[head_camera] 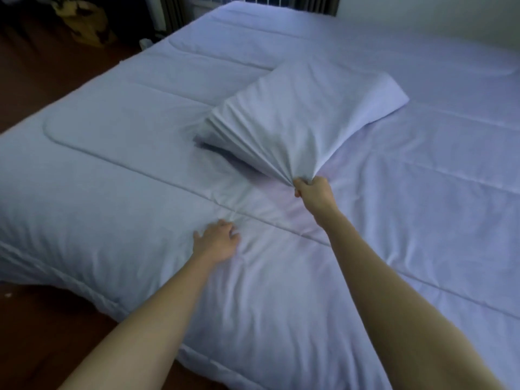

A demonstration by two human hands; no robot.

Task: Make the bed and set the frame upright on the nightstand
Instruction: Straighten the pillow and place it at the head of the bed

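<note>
A white quilted comforter (118, 175) covers the bed and hangs over its near left edge. A white pillow (298, 114) lies across the middle of the bed, its near end bunched into folds. My right hand (313, 192) grips that bunched corner of the pillowcase and lifts it off the comforter. My left hand (218, 240) rests on the comforter near the front, fingers spread and pressing down. No frame and no nightstand are in view.
Dark wooden floor (42, 327) runs along the bed's left side. A yellowish patterned bag or cloth (84, 21) lies on the floor at the far left. A window with curtains (253, 1) stands behind the bed's far end.
</note>
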